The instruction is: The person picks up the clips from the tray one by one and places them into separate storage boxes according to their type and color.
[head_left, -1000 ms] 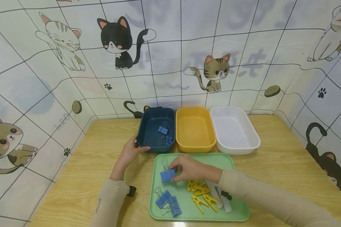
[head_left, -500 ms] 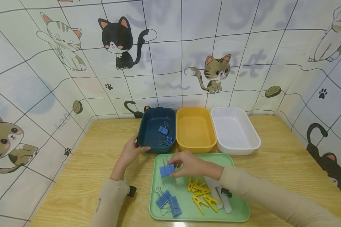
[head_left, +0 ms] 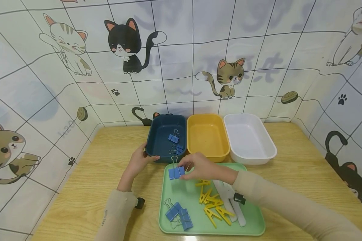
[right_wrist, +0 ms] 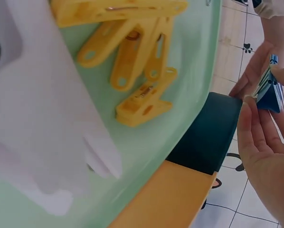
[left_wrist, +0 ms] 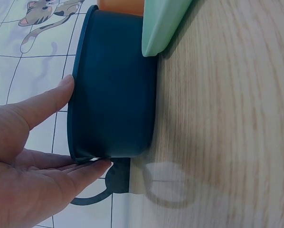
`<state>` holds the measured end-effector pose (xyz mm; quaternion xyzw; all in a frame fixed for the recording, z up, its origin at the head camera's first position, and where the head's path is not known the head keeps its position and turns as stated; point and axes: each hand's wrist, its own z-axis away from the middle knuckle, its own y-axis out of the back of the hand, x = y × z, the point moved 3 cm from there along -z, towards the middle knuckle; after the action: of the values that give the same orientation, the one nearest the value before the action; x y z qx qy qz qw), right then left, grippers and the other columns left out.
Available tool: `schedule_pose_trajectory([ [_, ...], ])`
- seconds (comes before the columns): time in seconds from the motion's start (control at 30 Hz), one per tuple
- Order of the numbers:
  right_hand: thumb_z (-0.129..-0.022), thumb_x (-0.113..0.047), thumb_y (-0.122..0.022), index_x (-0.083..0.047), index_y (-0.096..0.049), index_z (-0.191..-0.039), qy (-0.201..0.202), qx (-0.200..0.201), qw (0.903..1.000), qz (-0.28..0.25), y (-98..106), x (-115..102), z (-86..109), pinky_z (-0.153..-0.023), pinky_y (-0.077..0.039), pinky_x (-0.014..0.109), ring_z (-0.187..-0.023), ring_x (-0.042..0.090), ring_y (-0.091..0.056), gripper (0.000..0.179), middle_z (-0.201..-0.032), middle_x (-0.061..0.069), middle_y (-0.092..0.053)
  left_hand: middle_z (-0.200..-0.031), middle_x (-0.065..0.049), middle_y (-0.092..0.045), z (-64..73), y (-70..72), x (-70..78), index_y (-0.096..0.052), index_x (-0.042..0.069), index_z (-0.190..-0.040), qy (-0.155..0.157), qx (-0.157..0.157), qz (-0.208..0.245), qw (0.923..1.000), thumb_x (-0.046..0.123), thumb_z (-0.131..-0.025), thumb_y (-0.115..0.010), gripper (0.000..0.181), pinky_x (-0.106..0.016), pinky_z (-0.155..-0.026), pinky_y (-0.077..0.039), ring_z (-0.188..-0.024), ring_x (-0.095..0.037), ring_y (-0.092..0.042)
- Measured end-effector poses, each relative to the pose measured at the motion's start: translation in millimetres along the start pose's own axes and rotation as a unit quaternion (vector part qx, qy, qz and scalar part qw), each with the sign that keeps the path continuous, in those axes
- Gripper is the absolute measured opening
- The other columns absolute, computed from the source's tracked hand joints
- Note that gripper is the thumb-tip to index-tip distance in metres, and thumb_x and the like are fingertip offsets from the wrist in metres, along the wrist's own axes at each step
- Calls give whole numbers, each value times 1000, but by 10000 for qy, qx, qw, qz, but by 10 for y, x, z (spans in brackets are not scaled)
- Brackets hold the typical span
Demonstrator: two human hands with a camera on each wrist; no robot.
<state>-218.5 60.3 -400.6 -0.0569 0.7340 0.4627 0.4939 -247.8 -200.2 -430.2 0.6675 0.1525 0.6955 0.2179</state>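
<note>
R hand (head_left: 199, 166) pinches blue binder clip (head_left: 176, 173), lower ctr of frame, over green tray (head_left: 190, 198); contact pts partly hidden, so poss. slip if grip's shallow. L hand (head_left: 137, 160), fingers spread, touches navy bin (head_left: 157, 140); hard push might shift it.

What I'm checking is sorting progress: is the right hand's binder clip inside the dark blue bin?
No, the head view shows the right hand holding that binder clip over the green tray.
</note>
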Motion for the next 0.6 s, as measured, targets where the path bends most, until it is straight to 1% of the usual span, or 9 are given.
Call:
schedule_pose_trajectory([
  [0.07, -87, -14, -88, 1, -75, -116, -40, 83, 9999, -113, 24, -6, -16, -84, -64, 27, -87, 5, -72, 35, -106, 7, -79, -163, -30, -39, 0, 0, 3, -30, -5, -162, -9, -5, -4, 10000, 12, -97, -77, 82, -60, -114, -48, -144, -52, -48],
  [0.17, -86, -12, -88, 0, -74, -114, -56, 162, 9996, -230, 62, -29, -32, -84, -65, 31, -85, 5, -71, 33, -99, 5, -78, -164, -30, -38, 2, -1, 5, -30, -5, -162, -7, -7, -21, 10000, 12, -97, -77, 82, -60, -113, -48, -143, -52, -48],
  [0.23, -86, -11, -88, -1, -73, -114, -80, 186, 9994, -283, 82, -47, -37, -85, -65, 35, -84, 5, -71, 33, -97, 4, -77, -164, -30, -38, 4, -2, 4, -30, -5, -162, -2, -19, -41, 10000, 12, -97, -77, 82, -60, -113, -49, -142, -51, -49],
  [0.33, -87, -9, -87, -1, -73, -114, -41, 210, 9992, -325, 105, -69, -43, -86, -65, 38, -85, 7, -71, 32, -98, 5, -77, -164, -30, -37, 7, 0, 5, -29, -5, -163, 18, -15, -34, 10000, 13, -98, -76, 82, -60, -113, -49, -143, -51, -49],
  [0.4, -87, -9, -87, -1, -73, -115, -62, 258, 9991, -339, 122, -85, -50, -86, -65, 35, -86, 7, -71, 32, -99, 5, -77, -163, -30, -38, 7, -2, 5, -29, -5, -163, 10, -25, -38, 10000, 13, -98, -76, 82, -60, -112, -49, -142, -50, -49],
  [0.53, -87, -9, -86, -2, -73, -115, -24, 413, 9988, -265, 167, -100, -76, -82, -63, 25, -86, 8, -71, 31, -98, 5, -76, -162, -30, -40, 4, -3, 2, -30, -4, -163, -18, -13, -28, 10000, 13, -98, -76, 82, -59, -112, -49, -142, -50, -50],
  [0.6, -87, -9, -86, -3, -73, -114, -43, 512, 9985, -210, 196, -95, -93, -80, -63, 22, -85, 9, -71, 31, -97, 5, -76, -161, -30, -41, 3, -4, -1, -30, -4, -163, -29, -4, -19, 10000, 13, -98, -76, 81, -59, -112, -50, -141, -49, -52],
])
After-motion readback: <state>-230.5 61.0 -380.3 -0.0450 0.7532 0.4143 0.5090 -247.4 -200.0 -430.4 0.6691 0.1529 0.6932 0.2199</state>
